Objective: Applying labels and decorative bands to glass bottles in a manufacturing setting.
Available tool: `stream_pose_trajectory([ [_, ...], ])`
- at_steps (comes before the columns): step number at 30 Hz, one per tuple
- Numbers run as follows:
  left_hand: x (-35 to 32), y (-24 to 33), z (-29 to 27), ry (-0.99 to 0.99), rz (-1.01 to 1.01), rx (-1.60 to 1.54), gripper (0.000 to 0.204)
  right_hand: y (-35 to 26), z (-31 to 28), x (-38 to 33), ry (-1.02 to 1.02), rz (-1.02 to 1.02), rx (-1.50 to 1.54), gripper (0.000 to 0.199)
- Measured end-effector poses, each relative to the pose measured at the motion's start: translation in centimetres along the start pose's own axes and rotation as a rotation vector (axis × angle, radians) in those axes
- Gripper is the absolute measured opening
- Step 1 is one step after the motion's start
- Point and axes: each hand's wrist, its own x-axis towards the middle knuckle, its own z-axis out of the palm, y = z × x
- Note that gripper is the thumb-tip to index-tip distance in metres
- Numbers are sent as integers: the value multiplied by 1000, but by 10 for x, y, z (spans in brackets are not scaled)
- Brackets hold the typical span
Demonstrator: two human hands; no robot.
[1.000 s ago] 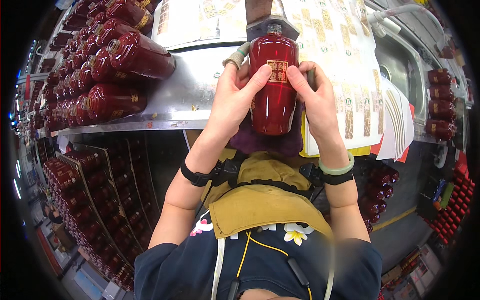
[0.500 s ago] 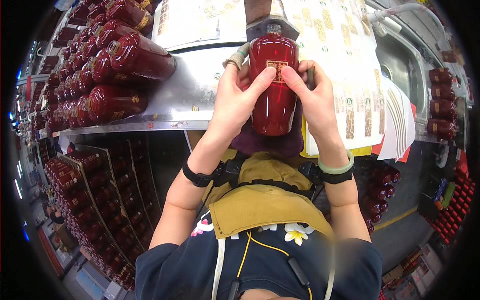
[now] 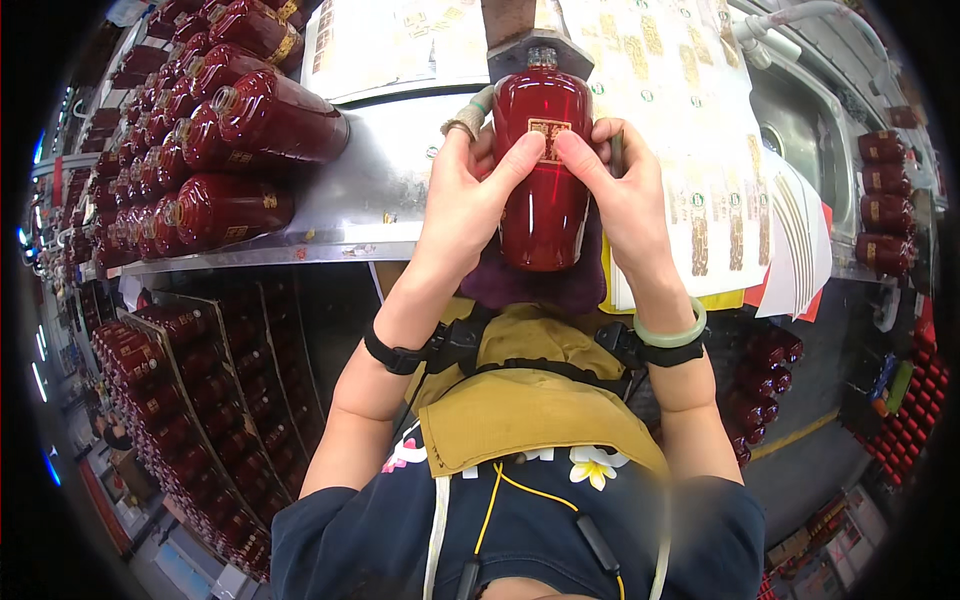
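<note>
A glossy dark red bottle (image 3: 545,215) with a clear glass neck lies between my hands, its neck pointing away from me. Near its shoulder sits a small square gold-framed label (image 3: 549,140). My left hand (image 3: 478,175) grips the left side, thumb pressed on the label's edge; a covering wraps one of its fingertips. From the right, my right hand (image 3: 622,180) holds the bottle with its thumb on the label's other edge. Fingers of both hands curl behind the glass, partly hidden. Beneath the bottle's base is a dark purple cloth (image 3: 535,288). A metal block (image 3: 512,55) stands by the neck.
Many similar red bottles (image 3: 285,115) crowd the metal table (image 3: 385,180) at left. Sheets of gold decals (image 3: 700,180) spread to the right, beside a metal sink (image 3: 790,130). Racked bottles (image 3: 180,400) stand below left, and more stand lower right.
The bottle and both hands have shifted very slightly left. Both thumbs stay pressed on the label, and the grip is the same.
</note>
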Motion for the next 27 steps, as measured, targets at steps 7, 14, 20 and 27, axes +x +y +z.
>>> stream_pose_trajectory([
  [7, -1, -1, -1, 11, 7, 14, 75, 0, -2, 1, -20, -17, 14, 30],
  [14, -2, -1, 0, 10, -1, 28, 72, 0, -2, 1, -10, -16, 23, 30],
  [20, 1, 3, -5, -19, -45, -98, 68, -3, -7, 2, -46, 37, 33, 29],
  [27, -1, 2, -2, -12, -27, -28, 69, 0, -5, 2, -31, 0, 34, 28],
])
